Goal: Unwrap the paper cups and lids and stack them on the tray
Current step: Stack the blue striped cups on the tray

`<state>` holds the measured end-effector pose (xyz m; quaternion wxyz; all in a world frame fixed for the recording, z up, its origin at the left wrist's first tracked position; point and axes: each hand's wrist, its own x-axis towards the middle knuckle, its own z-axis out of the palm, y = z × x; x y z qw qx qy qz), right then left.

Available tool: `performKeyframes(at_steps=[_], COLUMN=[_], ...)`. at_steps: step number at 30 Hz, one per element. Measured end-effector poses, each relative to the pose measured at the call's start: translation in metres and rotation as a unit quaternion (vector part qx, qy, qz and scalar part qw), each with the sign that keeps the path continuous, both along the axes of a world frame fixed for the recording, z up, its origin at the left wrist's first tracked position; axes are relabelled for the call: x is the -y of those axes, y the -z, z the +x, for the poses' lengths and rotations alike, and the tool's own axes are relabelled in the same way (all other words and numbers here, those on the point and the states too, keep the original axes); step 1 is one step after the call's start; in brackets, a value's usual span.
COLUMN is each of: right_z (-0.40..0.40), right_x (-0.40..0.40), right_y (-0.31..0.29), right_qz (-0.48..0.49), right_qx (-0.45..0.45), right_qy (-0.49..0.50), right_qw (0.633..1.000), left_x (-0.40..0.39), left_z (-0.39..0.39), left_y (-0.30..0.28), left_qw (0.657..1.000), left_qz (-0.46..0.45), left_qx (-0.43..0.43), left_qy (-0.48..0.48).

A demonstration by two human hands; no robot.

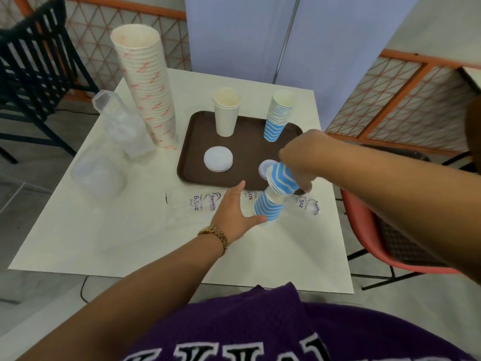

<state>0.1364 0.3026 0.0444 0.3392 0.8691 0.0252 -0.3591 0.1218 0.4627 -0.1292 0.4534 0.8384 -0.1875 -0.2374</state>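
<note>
A: Where are the hands?

B: Both sit right of centre. The right hand (pixel 295 155) comes in from the right edge, its fingers curled round a short tilted stack of blue striped cups (pixel 282 181), held in the air just over the near rim of the brown tray (pixel 190 152). The left hand (pixel 234 214) lies below it with the fingers fairly straight and spread, the thumb touching the base of a second blue striped stack (pixel 268 207) that stands on the white table (pixel 91 230). I cannot tell whether it truly grips that stack.

A: Do the 2 stacks meet?

B: The lifted one hangs just above the top of the standing one; contact is unclear.

A: And on the tray?

B: 4 things: plain white cups (pixel 226 115) at the upper middle, a taller blue stack (pixel 277 118) to their right, a pile of white lids (pixel 218 158) lower left, and another lid pile (pixel 265 166) partly hidden behind the held cups.

A: Off the tray?

B: A tall leaning stack of pink-printed cups (pixel 147 84) at upper left, clear plastic-wrapped lids (pixel 114 142) lying beside it, and a flattened clear wrapper with purple print (pixel 205 203) under the left hand. A gold watch (pixel 216 234) circles the left wrist.
</note>
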Motion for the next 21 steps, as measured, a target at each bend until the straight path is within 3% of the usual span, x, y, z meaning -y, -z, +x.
performKeyframes(at_steps=[5,8,12,15,21], right_z=[-0.001,-0.004,-0.003,0.009,0.054], right_x=[0.054,0.076,0.094,0.1,0.126], right_y=[-0.022,-0.013,0.025,0.053,0.078], right_qz=[0.219,0.411,0.57,0.629,0.66], right_qx=[0.093,0.151,0.253,0.323,0.429], right_qy=[0.146,0.251,0.338,0.374,0.398], right_qw=[0.96,0.863,0.705,0.6,0.472], left_x=[0.021,0.036,0.051,0.055,0.057], left_z=[0.0,0.001,0.001,0.0,0.0], left_y=[-0.006,-0.012,-0.011,-0.006,0.001], left_qw=[1.0,0.999,0.998,0.999,0.998], left_qz=[-0.021,-0.039,-0.054,-0.03,-0.022], left_qx=[-0.005,-0.012,-0.009,0.014,0.042], left_qy=[0.022,0.032,0.036,0.039,0.03])
